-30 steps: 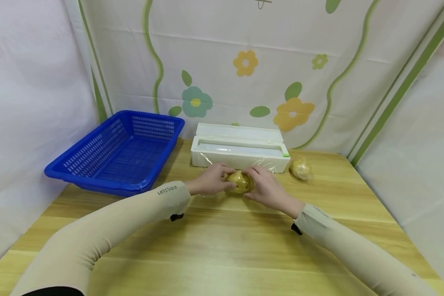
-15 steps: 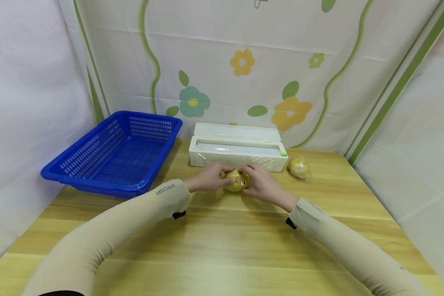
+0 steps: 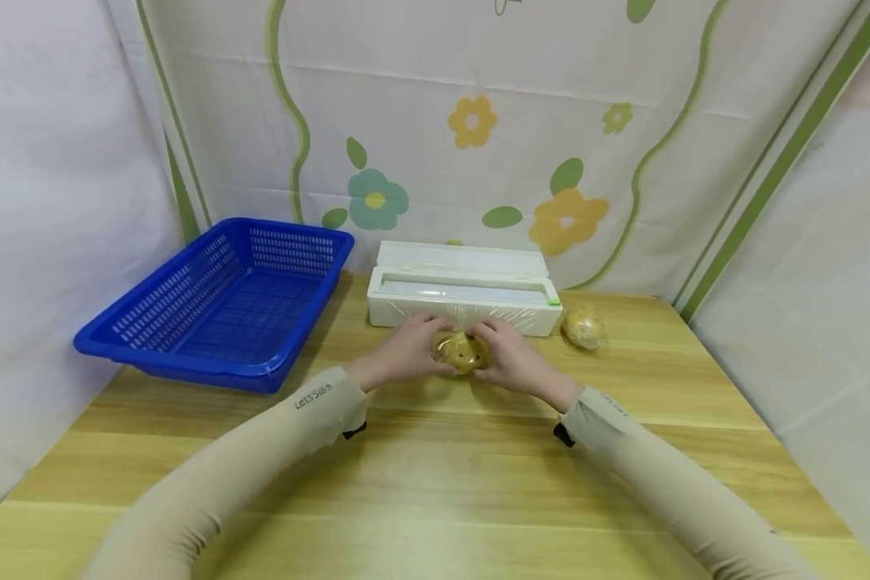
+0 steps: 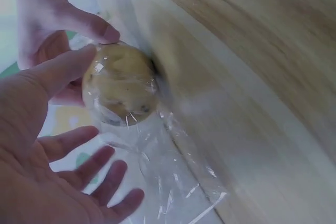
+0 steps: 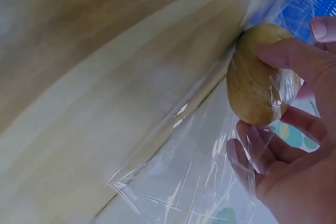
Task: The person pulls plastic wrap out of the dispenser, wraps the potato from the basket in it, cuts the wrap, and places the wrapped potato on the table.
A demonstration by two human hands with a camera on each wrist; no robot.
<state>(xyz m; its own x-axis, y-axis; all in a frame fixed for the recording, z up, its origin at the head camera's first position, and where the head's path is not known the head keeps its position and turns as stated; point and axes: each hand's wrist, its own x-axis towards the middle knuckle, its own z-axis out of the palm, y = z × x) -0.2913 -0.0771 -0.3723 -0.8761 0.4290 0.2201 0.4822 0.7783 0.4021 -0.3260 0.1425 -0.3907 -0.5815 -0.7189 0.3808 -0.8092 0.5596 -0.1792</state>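
A yellow potato lies on the wooden table, partly covered by clear plastic wrap. My right hand grips it from the right, thumb on top and fingers around the far side, as the right wrist view shows. From the left, my left hand touches the potato with its thumb. Its other fingers are spread, loosely bent and apart from the potato in the left wrist view. Loose wrap extends past the potato toward the white wrap box behind it; whether it is still joined to the roll cannot be told.
The wrap box's lid stands open at the back. Another potato in plastic wrap sits right of the box. A blue plastic basket stands at the left. A flowered curtain hangs behind the table.
Both hands have stayed at the potato, which has turned and shifted slightly left with wrap now further over it. The left hand's fingers have moved slightly around its left side.
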